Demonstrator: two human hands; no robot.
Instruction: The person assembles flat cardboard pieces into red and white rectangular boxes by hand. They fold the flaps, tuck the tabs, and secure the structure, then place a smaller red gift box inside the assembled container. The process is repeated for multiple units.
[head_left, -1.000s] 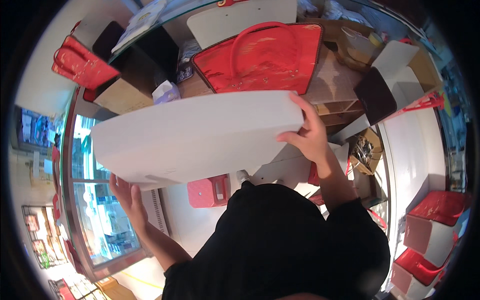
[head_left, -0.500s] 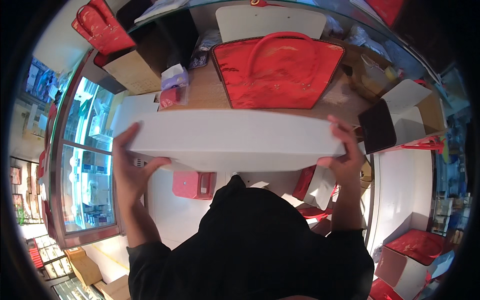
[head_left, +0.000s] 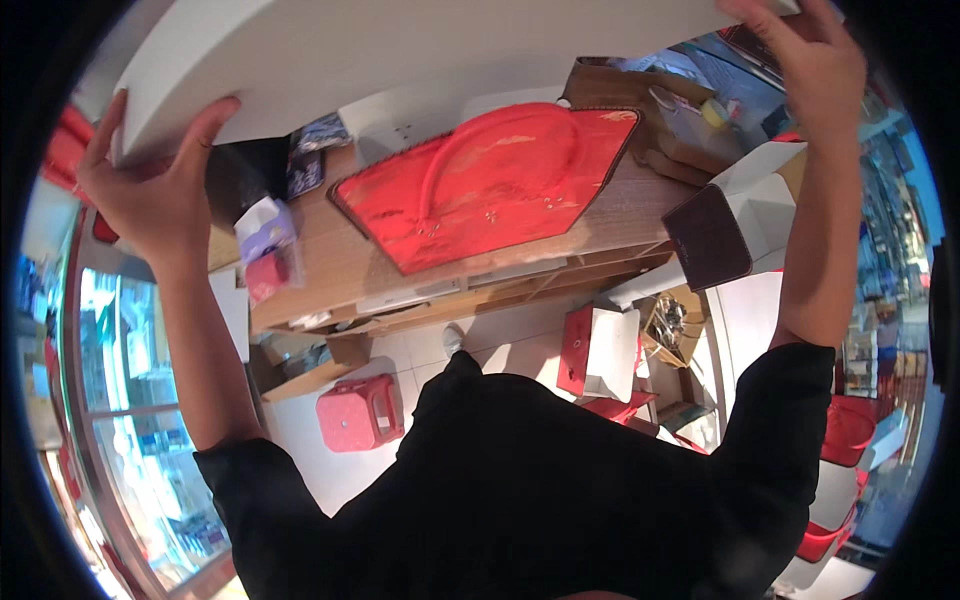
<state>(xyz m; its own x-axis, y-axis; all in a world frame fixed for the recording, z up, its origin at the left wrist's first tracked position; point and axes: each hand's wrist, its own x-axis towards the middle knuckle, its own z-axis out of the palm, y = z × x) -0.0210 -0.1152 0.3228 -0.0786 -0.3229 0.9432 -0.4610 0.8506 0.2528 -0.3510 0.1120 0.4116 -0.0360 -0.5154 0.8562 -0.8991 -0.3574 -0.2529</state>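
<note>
Left hand: your left hand [head_left: 150, 190] sits in the upper left of the frame, fingers wrapped over the near left corner of the white board [head_left: 420, 50], thumb pressed against its edge. It is closed on the board.
Right hand: your right hand [head_left: 805, 65] is in the upper right of the frame, clasped on the board's right end, fingers spread over the surface. It too has a firm hold.
White board: a long, flat white panel across the top of the frame, lifted between both hands, well above the table.
Red bag: a flat red bag [head_left: 490, 185] with a curved handle lies on the wooden table [head_left: 330, 270], centre of the frame, below the board and apart from it.
Left of the bag: a small tissue packet [head_left: 262, 228] and a red packet [head_left: 268, 275] stand near the table's left end.
Right of the bag: an open white box with a dark flap [head_left: 735, 225] sits at the table's right edge.
Floor: a red stool [head_left: 360, 412] stands lower centre-left; a red and white box [head_left: 598, 350] lies right of it.
Body: your black top [head_left: 530, 490] fills the lower frame.
</note>
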